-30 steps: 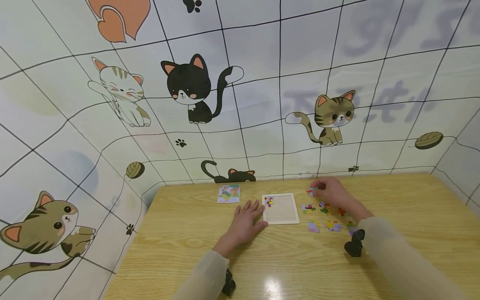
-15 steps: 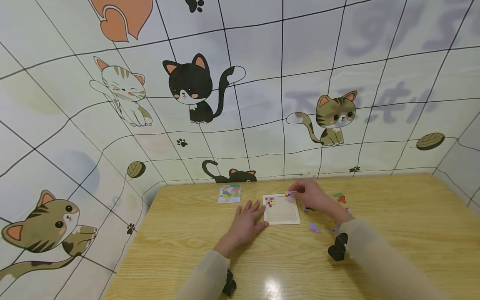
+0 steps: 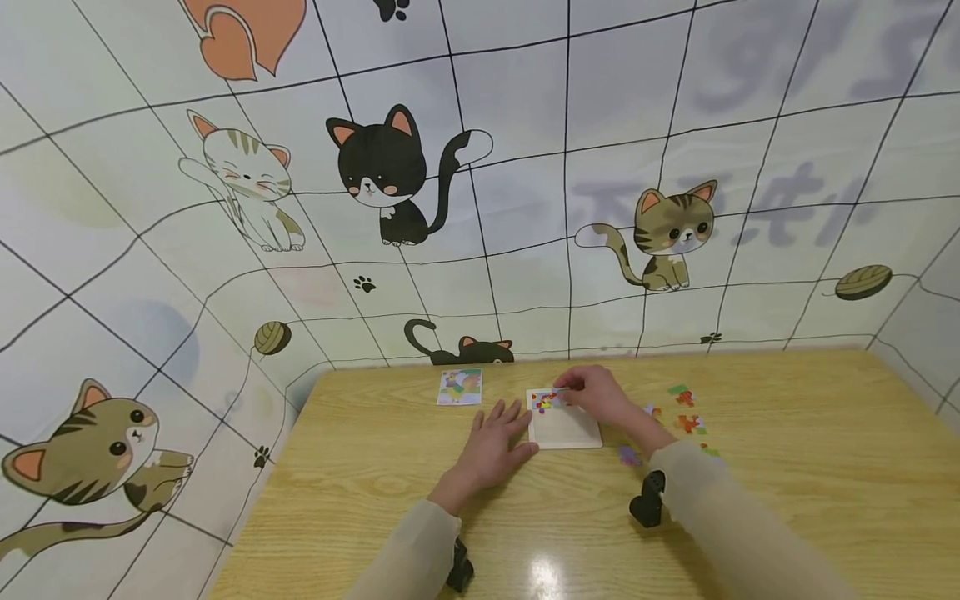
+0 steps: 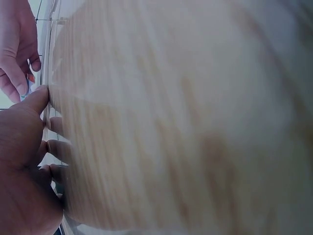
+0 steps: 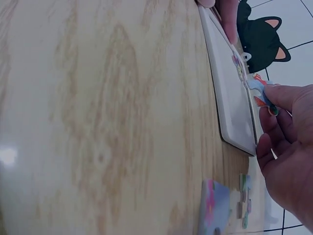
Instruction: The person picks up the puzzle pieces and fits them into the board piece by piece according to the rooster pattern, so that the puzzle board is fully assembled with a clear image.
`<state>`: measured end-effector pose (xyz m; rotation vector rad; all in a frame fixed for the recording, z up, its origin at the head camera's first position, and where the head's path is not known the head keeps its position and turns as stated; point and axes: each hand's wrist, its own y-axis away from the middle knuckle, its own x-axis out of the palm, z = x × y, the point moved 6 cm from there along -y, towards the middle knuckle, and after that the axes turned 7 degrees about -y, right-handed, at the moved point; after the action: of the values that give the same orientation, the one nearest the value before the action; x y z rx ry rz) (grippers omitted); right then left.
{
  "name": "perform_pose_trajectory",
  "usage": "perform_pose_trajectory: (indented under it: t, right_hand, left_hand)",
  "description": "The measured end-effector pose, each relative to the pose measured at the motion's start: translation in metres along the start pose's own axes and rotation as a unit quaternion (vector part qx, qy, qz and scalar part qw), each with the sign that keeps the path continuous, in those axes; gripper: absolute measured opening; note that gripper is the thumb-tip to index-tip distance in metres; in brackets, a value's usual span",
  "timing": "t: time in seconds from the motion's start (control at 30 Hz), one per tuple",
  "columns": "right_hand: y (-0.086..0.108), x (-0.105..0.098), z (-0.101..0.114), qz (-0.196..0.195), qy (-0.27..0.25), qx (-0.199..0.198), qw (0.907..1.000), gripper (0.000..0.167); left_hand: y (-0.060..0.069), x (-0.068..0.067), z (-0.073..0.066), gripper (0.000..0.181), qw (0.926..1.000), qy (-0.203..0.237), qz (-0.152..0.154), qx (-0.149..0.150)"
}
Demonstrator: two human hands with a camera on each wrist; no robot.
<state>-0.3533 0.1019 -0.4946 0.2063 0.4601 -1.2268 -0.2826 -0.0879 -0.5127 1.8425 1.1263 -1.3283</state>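
From our head view, our left hand (image 3: 491, 450) lies with its fingers extended and slightly spread, the fingertips at the left edge of the pale puzzle tray (image 3: 566, 432) on the wood-grained table (image 3: 360, 467). Our right hand (image 3: 596, 394) pinches a jigsaw piece narrowly between thumb and fingers over the upper part of the tray. That piece sits at the fingertips, just right of the joined pieces (image 3: 542, 403) in the tray's upper left corner. More loose pieces (image 3: 688, 423) lie to the right of the tray, partly behind our right arm; a picture card (image 3: 460, 387) lies to its left.

From our left wrist, we see the left hand at the edge, and beyond it our right fingers closed on a small blue and red bit.

From our right wrist, the pinched piece shows light blue, orange and green; we cannot tell whether it touches the tray floor.
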Motion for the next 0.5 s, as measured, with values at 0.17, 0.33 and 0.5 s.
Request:
perform_pose_trajectory:
  t: [0.17,0.33,0.5]
  right_hand:
    - [-0.0012,0.0033,-0.0005,-0.011,0.012,0.011,0.9998,0.012]
    - [-0.0012,0.0051,-0.0037,-0.020,0.038,0.010,0.9990,0.011]
    - [-0.0013,0.0063,-0.0036,-0.025,0.067,-0.008,0.9974,0.013]
  left_hand:
    - [0.0001,-0.0009,0.0002,0.059,1.0000,0.002,0.001,0.000]
    - [0.0006,-0.0002,-0.0003,0.059,1.0000,0.003,0.004,-0.001]
    - [0.0001,0.0000,-0.0003,0.059,1.0000,0.000,0.003,-0.001]
